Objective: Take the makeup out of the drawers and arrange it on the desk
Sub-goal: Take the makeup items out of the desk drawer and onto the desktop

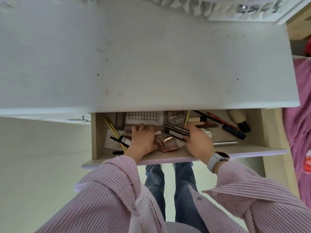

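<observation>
1. Nearest to me are my pink striped sleeves (109,187), with a white wristwatch (217,159) on my right wrist.
2. Both my hands are down in the open drawer (244,149), which stands pulled out from under the white desk (151,56).
3. My left hand (143,140) lies palm down on the clutter, fingers bent over a pale flat item beneath the lash tray; whether it actually clasps anything I cannot tell.
4. My right hand (198,140) has its fingers curled round a long dark slim palette (175,130), which lies aslant at the drawer's middle.
5. Just beside my left hand lie a rosy lip gloss bottle (160,142) and a white-and-black tube (123,139); gold pencils (111,128) slant along the left side.
6. Toward the back sit a white false-lash tray (144,117) and a brown eyeshadow box (175,118).
7. On the right are a red pencil (220,120), a dark blue pen (234,132), a silver tube (224,143) and a cream bottle with a black cap (239,117).
8. The desk's top shows only small dark specks.
</observation>
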`<action>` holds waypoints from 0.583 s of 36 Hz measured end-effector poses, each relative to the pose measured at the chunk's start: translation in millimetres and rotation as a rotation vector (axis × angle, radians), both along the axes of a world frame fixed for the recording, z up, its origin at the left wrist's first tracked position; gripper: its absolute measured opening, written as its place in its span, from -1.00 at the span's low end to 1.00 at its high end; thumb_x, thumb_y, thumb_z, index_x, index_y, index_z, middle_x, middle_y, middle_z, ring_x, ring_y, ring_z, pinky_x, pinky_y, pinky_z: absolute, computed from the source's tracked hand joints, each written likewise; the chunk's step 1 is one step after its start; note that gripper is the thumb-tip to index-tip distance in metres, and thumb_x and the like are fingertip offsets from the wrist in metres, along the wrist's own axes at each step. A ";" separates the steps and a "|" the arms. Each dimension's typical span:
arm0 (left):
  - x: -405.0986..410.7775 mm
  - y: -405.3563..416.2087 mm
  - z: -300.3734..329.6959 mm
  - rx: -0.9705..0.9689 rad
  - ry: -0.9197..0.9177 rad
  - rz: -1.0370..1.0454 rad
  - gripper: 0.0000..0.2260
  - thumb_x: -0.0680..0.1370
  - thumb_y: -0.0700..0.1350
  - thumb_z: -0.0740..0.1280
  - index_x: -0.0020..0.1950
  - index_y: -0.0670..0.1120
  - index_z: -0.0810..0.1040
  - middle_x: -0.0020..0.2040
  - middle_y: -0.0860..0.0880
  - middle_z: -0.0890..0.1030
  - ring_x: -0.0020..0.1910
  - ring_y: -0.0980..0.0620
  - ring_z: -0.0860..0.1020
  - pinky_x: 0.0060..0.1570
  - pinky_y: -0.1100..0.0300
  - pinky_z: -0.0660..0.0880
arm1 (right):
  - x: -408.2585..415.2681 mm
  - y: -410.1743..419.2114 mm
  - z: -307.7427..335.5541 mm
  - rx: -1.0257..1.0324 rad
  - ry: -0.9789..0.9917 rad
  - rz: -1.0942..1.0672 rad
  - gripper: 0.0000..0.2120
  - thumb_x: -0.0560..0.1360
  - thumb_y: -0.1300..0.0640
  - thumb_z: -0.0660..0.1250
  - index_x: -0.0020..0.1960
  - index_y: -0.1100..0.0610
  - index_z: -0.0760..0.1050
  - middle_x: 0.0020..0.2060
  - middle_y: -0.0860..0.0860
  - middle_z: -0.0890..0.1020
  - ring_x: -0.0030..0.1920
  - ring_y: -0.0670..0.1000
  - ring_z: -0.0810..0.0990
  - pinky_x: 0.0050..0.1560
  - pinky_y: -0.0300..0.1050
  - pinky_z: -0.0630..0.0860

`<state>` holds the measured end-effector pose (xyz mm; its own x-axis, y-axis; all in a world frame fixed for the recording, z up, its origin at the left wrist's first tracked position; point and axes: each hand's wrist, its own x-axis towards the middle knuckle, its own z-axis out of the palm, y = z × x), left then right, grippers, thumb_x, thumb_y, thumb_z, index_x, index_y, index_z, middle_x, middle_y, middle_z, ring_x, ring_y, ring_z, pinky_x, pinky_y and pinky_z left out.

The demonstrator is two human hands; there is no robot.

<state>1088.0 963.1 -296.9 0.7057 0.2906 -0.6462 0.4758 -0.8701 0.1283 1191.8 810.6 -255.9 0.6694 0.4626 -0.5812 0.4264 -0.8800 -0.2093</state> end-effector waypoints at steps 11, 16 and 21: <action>-10.8 14.0 22.6 -0.077 -0.136 -0.159 -0.58 0.47 0.08 0.30 0.27 -0.01 0.36 0.28 -0.02 0.42 0.23 -0.03 0.41 0.22 0.05 0.18 | 0.0 -14.0 16.8 0.252 -0.118 0.210 -0.75 0.51 0.23 0.26 0.18 0.18 0.45 0.09 0.09 0.54 0.13 0.13 0.45 0.10 -0.01 0.36; -24.1 19.7 45.3 -0.195 -0.258 -0.052 -0.58 0.49 0.03 0.29 0.32 0.01 0.34 0.29 0.02 0.39 0.21 0.00 0.40 0.21 0.14 0.23 | 5.1 -13.2 34.3 0.403 -0.178 0.274 -0.81 0.47 0.08 0.07 0.06 0.03 0.33 -0.11 0.05 0.57 -0.08 -0.03 0.37 -0.06 -0.18 0.29; -34.7 30.3 83.4 -0.275 -0.425 0.137 -0.60 0.50 -0.01 0.32 0.31 -0.01 0.35 0.24 0.03 0.39 0.19 0.06 0.39 0.28 0.17 0.23 | 11.4 5.1 68.1 0.599 -0.157 0.245 -0.83 0.49 0.06 0.08 0.05 0.04 0.32 -0.09 0.00 0.51 -0.09 -0.03 0.44 -0.08 -0.21 0.41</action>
<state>1053.3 993.4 -213.4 0.8894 0.2589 -0.3768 0.4397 -0.7104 0.5496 1203.2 815.7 -187.9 0.5597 0.8248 -0.0802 0.6648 -0.5046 -0.5508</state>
